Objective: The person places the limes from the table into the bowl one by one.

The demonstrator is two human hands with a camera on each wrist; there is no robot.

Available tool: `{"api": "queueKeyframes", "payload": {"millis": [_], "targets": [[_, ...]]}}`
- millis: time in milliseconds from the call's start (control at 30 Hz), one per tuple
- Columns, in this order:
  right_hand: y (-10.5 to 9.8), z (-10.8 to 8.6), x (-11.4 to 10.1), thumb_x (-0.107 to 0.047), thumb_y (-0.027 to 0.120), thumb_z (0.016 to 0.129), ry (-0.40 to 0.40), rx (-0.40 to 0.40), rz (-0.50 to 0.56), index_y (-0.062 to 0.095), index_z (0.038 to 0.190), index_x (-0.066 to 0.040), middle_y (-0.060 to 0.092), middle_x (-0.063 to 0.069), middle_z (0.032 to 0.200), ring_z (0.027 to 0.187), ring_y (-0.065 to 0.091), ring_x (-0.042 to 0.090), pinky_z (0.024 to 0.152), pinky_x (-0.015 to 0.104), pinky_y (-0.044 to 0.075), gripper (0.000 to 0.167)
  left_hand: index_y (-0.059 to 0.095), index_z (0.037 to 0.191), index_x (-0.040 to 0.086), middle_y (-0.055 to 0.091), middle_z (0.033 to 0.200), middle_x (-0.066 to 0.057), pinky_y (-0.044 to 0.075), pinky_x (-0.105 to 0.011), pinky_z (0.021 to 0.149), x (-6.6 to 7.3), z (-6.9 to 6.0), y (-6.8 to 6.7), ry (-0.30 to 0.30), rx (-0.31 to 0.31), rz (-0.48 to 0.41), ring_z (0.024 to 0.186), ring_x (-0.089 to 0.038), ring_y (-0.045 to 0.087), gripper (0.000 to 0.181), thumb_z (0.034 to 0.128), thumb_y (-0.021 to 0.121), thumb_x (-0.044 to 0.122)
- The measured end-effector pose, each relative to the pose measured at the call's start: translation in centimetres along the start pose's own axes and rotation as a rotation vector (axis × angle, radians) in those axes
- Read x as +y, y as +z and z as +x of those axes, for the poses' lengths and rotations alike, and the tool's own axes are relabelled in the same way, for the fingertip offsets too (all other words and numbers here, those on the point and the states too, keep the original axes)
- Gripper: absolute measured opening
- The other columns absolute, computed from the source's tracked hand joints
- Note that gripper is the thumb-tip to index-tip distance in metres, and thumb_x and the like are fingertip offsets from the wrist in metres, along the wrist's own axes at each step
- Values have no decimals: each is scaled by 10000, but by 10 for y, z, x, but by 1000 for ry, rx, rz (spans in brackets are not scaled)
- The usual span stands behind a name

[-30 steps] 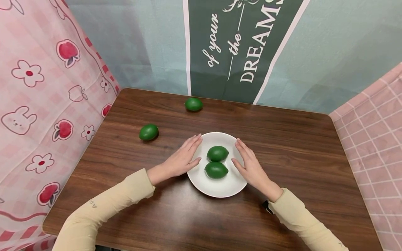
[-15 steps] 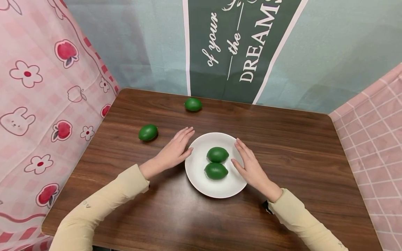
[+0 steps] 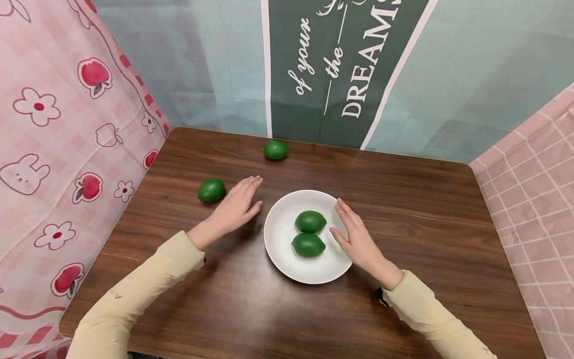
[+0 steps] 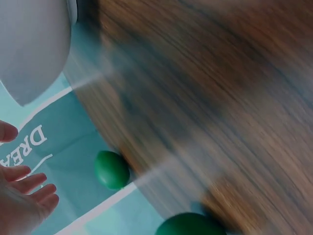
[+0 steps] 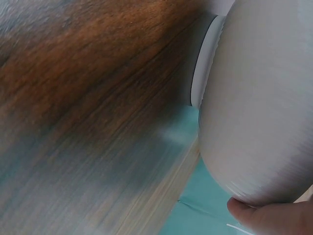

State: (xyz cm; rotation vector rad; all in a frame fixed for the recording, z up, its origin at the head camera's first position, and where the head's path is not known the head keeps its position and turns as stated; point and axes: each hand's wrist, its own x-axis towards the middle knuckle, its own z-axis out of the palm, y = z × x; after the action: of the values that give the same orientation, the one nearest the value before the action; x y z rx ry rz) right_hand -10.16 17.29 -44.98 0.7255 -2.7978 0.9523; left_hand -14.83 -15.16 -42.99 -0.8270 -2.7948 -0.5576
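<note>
Two green limes (image 3: 311,221) lie one behind the other in a white bowl (image 3: 280,259) near the table's middle. My right hand (image 3: 358,239) rests at the bowl's right rim, fingers extended, thumb over the inside; in the right wrist view a fingertip (image 5: 239,208) meets the bowl's outer wall. My left hand (image 3: 233,207) is apart from the bowl, fingers extended, holding nothing. Just left of it lies a third lime (image 3: 212,190), partly visible in the left wrist view. Another lime (image 3: 275,149) sits near the table's back edge.
The brown wooden table (image 3: 430,239) meets a teal backdrop (image 3: 215,75) with a dark lettered panel. A pink patterned cloth (image 3: 58,149) hangs along the left side, and a pink tiled surface (image 3: 538,209) borders the right.
My left hand has left the bowl's left rim and moved left, towards the left lime. The right hand stays at the right rim. The limes and bowl stand nearly where they were.
</note>
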Motion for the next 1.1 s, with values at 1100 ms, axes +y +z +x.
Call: {"api": "queueKeyframes", "payload": {"millis": [1100], "targets": [[0,0,1,-130,604,861,-10,5,-5,361,1363,45,284,152,1456,1252,347,346,1001,491,304,585,496,1250,-46,536,1188,-203,395,-477,933,-48,4,-31,20,-286,126,1122,-331,489,436,903,535,213]]}}
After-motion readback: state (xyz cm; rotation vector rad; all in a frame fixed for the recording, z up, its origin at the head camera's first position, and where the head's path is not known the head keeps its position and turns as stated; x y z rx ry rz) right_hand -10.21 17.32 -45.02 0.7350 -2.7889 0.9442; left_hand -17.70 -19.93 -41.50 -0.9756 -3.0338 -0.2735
